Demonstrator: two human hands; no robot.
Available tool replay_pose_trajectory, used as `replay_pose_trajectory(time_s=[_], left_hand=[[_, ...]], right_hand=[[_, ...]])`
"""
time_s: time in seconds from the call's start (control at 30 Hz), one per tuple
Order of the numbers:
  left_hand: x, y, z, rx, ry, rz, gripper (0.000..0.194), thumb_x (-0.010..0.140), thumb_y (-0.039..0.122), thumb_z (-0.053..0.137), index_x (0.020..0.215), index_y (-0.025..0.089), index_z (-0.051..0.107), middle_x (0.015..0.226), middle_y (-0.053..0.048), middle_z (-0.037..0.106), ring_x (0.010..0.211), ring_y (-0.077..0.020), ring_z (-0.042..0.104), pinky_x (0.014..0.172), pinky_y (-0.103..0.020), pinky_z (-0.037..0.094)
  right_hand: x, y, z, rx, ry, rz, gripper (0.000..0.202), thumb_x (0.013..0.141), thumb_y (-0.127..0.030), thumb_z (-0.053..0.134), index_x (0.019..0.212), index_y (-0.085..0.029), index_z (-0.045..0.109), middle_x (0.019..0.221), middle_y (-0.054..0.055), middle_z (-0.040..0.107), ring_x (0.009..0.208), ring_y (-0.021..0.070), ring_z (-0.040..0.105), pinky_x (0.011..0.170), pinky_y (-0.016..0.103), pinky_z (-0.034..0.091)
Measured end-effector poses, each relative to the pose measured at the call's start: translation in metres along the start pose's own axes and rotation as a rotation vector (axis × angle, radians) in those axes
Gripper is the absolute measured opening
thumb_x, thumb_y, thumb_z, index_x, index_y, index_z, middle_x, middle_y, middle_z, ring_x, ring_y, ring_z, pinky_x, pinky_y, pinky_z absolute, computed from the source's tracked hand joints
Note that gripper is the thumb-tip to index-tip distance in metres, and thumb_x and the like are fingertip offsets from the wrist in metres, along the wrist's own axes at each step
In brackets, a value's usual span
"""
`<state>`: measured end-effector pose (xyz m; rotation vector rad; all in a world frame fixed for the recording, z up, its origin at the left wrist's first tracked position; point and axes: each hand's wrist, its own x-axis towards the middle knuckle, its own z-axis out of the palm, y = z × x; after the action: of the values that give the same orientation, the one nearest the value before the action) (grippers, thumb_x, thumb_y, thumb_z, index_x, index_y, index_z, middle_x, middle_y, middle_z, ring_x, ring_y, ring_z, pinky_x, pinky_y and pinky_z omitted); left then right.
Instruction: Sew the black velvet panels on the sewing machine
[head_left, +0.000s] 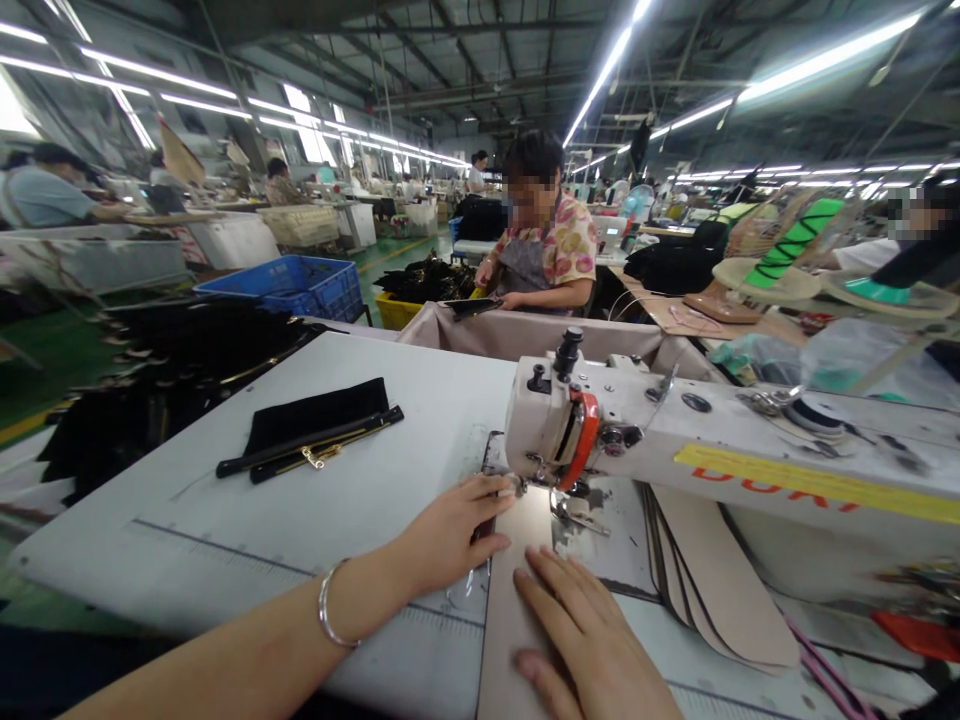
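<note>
A long beige strip [517,600], leather-like, lies flat on the bed of a white sewing machine [622,420], its far end under the machine's head. My left hand [457,525] rests with fingers stretched at the strip's left edge, close to the presser foot [566,505]. Flat on the strip's nearer part, my right hand [581,630] has its fingers spread. Neither hand is closed round anything. The needle tip is hidden by the machine's parts. Beneath the machine arm, right of the strip, several beige pieces with rounded ends [739,590] are fanned out.
A black zippered piece [319,425] lies on the white table [247,600] at left. Beyond its left edge is a pile of black pieces [165,370]. A blue crate [289,290] stands behind. Across the table sits a co-worker [540,230]. A pink-handled tool [829,670] lies at right.
</note>
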<state>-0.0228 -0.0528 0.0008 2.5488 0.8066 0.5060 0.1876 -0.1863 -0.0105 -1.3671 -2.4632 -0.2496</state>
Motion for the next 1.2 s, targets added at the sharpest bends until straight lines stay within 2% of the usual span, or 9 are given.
replay_pose_trajectory(time_s=[0.17,0.3,0.37,0.47,0.6,0.7,0.8,0.9,1.2], left_hand=[[0.000,-0.014,-0.019,-0.018,-0.005,0.033,0.037,0.097,0.033,0.054,0.133,0.022,0.058,0.142,-0.004,0.055,0.131,-0.0181,0.048,0.115,-0.033,0.036],[-0.017,-0.067,-0.079,0.299,0.298,-0.340,0.031,0.099,0.028,0.044,0.118,0.018,0.067,0.122,-0.009,0.064,0.118,-0.0238,0.056,0.110,-0.041,0.039],[-0.032,-0.096,-0.111,0.355,0.342,-0.444,0.028,0.090,0.030,0.058,0.109,0.014,0.070,0.112,-0.014,0.066,0.109,-0.0312,0.059,0.102,-0.048,0.042],[-0.049,-0.124,-0.145,0.347,0.315,-0.509,0.017,0.080,0.030,0.067,0.089,0.018,0.075,0.087,-0.007,0.070,0.084,-0.0261,0.065,0.085,-0.039,0.051],[-0.062,-0.107,-0.163,0.354,0.504,-0.533,0.031,0.096,0.033,0.044,0.103,0.018,0.069,0.108,-0.008,0.069,0.103,-0.0264,0.063,0.096,-0.040,0.047],[-0.076,-0.060,-0.155,0.213,0.605,-0.311,0.030,0.099,0.032,0.039,0.115,0.022,0.062,0.125,-0.007,0.064,0.118,-0.0249,0.056,0.106,-0.041,0.041],[-0.093,-0.012,-0.131,-0.034,0.184,0.051,0.024,0.097,0.030,0.041,0.109,0.024,0.061,0.123,-0.007,0.064,0.117,-0.0252,0.056,0.106,-0.042,0.041],[-0.091,0.010,-0.103,-0.156,-0.181,0.098,0.034,0.100,0.027,0.029,0.095,0.023,0.063,0.101,-0.005,0.069,0.101,-0.0211,0.061,0.100,-0.038,0.044],[-0.005,-0.034,-0.047,0.384,0.183,-0.375,0.017,0.088,0.031,0.062,0.091,0.015,0.058,0.100,-0.011,0.058,0.099,-0.0279,0.053,0.088,-0.043,0.044]], right_hand=[[0.021,0.016,0.008,0.046,-0.016,0.146,0.040,0.094,-0.022,0.050,0.134,-0.020,0.055,0.137,0.009,0.058,0.120,0.0253,0.057,0.098,0.045,0.051],[0.029,0.032,0.016,0.112,0.009,0.106,0.039,0.092,-0.015,0.048,0.129,-0.025,0.057,0.128,0.006,0.062,0.113,0.0241,0.059,0.096,0.045,0.050],[0.027,0.036,0.022,0.115,0.042,0.065,0.042,0.090,-0.012,0.049,0.129,-0.026,0.057,0.126,0.007,0.062,0.111,0.0237,0.060,0.094,0.044,0.050],[0.024,0.037,0.030,0.063,0.079,0.080,0.045,0.088,-0.012,0.050,0.130,-0.026,0.057,0.128,0.008,0.060,0.112,0.0258,0.059,0.094,0.045,0.050],[0.024,0.032,0.031,0.004,0.096,0.148,0.048,0.088,-0.013,0.050,0.135,-0.022,0.053,0.133,0.011,0.057,0.113,0.0280,0.057,0.095,0.048,0.047],[0.026,0.027,0.026,0.009,0.069,0.161,0.048,0.089,-0.013,0.050,0.136,-0.021,0.052,0.135,0.010,0.057,0.116,0.0277,0.055,0.097,0.046,0.045],[0.028,0.023,0.021,0.027,0.037,0.180,0.050,0.089,-0.011,0.048,0.137,-0.021,0.051,0.136,0.010,0.056,0.118,0.0275,0.053,0.098,0.046,0.044],[0.030,0.020,0.018,0.047,0.035,0.210,0.050,0.090,-0.010,0.047,0.137,-0.023,0.052,0.137,0.008,0.056,0.120,0.0275,0.052,0.099,0.046,0.042],[0.031,0.018,0.013,0.095,0.034,0.236,0.050,0.090,-0.010,0.046,0.138,-0.024,0.052,0.137,0.006,0.056,0.120,0.0267,0.050,0.102,0.046,0.040]])
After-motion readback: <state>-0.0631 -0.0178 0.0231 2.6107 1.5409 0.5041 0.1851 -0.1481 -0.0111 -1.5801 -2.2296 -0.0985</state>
